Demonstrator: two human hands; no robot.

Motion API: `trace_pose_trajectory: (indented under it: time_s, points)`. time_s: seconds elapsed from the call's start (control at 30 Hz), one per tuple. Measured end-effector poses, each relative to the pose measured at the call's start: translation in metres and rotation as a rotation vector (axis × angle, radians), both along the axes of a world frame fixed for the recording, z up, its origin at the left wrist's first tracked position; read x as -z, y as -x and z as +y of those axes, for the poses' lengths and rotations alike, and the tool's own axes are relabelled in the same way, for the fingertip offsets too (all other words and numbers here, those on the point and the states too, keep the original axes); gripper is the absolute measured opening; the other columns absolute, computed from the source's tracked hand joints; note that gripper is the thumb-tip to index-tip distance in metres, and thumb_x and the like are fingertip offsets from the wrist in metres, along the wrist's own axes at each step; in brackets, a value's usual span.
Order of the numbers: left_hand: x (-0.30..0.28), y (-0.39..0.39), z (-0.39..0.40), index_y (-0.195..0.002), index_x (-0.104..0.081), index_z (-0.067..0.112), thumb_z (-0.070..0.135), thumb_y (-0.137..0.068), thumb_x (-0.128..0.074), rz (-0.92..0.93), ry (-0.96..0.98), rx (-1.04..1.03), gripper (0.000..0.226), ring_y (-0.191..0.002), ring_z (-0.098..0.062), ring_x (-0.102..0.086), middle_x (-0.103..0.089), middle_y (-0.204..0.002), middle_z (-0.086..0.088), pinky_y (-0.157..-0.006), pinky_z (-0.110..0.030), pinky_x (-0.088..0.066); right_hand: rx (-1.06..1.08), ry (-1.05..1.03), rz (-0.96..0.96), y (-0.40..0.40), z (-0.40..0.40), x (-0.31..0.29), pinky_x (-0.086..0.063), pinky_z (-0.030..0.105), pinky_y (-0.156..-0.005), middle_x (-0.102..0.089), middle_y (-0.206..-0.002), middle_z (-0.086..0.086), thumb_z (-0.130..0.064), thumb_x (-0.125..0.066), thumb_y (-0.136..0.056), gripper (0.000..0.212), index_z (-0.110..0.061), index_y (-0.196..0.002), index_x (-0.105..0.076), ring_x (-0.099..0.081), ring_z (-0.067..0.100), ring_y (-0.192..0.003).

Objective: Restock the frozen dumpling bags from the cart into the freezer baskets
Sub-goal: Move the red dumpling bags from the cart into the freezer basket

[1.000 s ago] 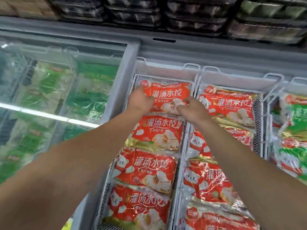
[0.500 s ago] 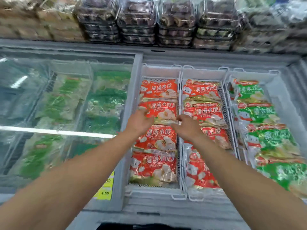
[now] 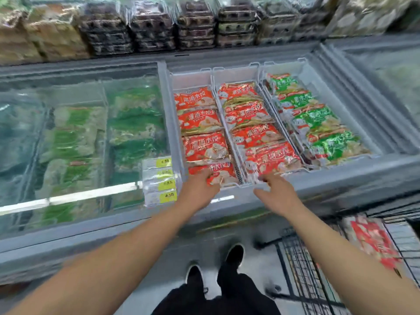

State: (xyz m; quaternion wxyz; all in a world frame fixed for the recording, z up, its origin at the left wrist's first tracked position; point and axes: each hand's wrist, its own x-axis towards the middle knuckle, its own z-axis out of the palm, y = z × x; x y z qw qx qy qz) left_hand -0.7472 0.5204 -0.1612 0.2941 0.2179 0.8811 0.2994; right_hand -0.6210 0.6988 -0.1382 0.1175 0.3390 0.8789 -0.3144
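Observation:
Two white freezer baskets hold rows of red dumpling bags: the left basket (image 3: 175, 123) and the middle basket (image 3: 236, 72). My left hand (image 3: 200, 189) is at the near end of the left basket, its fingers resting on the nearest red bag (image 3: 221, 175). At the front rim of the middle basket my right hand (image 3: 276, 193) hovers with loose fingers, just short of the front red bag (image 3: 272, 159). Neither hand holds anything. A black wire cart (image 3: 302, 269) at the lower right carries a red dumpling bag (image 3: 372, 239).
A third basket (image 3: 306, 71) on the right holds green bags (image 3: 318, 119). A sliding glass lid (image 3: 79, 133) covers the freezer's left part, with yellow price tags (image 3: 163, 178) at its edge. Packaged goods (image 3: 154, 26) fill the shelf above. My shoes (image 3: 234, 253) stand on the floor.
Both hands have drawn back from the far and middle bags of the left basket to the freezer's near edge. The view has pulled back and down, bringing the cart and my shoes into sight.

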Motion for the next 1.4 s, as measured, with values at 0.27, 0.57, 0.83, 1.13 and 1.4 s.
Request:
trace_pose_trajectory:
  time_s: [0.27, 0.57, 0.83, 1.13, 1.4]
  points:
    - [-0.001, -0.127, 0.024, -0.145, -0.05, 0.019, 0.032, -0.093, -0.061, -0.005, -0.03, 0.254, 0.055, -0.131, -0.02, -0.053, -0.055, -0.145, 0.0, -0.11, -0.031, -0.039, 0.284, 0.015, 0.019, -0.174, -0.02, -0.001, -0.044, 0.031, -0.096, -0.061, -0.132, 0.005, -0.029, -0.062, -0.09, 0.045, -0.014, -0.132, -0.058, -0.058, 0.022, -0.116]
    - [0.007, -0.328, 0.074, -0.138, -0.058, 0.019, 0.031, -0.092, -0.064, 0.024, -0.046, 0.398, 0.048, -0.115, -0.023, -0.063, -0.065, -0.133, -0.004, -0.096, -0.026, -0.043, 0.657, 0.066, 0.081, -0.422, -0.011, 0.003, -0.038, 0.031, -0.103, -0.059, -0.135, 0.0, -0.032, -0.064, -0.093, 0.044, -0.018, -0.134, -0.057, -0.054, 0.02, -0.124]
    - [0.0, -0.484, 0.116, -0.139, -0.056, 0.019, 0.031, -0.093, -0.062, -0.009, -0.059, 0.428, 0.048, -0.125, -0.02, -0.058, -0.06, -0.14, -0.001, -0.106, -0.029, -0.04, 0.763, 0.074, 0.101, -0.589, 0.015, -0.002, -0.042, 0.031, -0.1, -0.061, -0.133, 0.001, -0.031, -0.063, -0.091, 0.041, -0.018, -0.13, -0.059, -0.057, 0.019, -0.117]
    - [0.009, -0.553, 0.179, -0.14, -0.055, 0.02, 0.034, -0.095, -0.061, -0.079, -0.059, 0.408, 0.048, -0.127, -0.017, -0.056, -0.06, -0.138, 0.003, -0.111, -0.035, -0.039, 0.771, 0.078, 0.149, -0.647, 0.085, 0.004, -0.043, 0.034, -0.105, -0.061, -0.132, 0.001, -0.028, -0.064, -0.09, 0.039, -0.017, -0.127, -0.061, -0.057, 0.02, -0.12]
    - [0.047, -0.546, 0.282, -0.142, -0.053, 0.02, 0.034, -0.096, -0.059, -0.172, -0.033, 0.292, 0.048, -0.127, -0.018, -0.055, -0.058, -0.139, 0.004, -0.108, -0.038, -0.044, 0.673, 0.11, 0.1, -0.622, 0.212, 0.031, -0.042, 0.034, -0.104, -0.061, -0.128, -0.001, -0.028, -0.064, -0.091, 0.041, -0.016, -0.13, -0.059, -0.057, 0.019, -0.12]
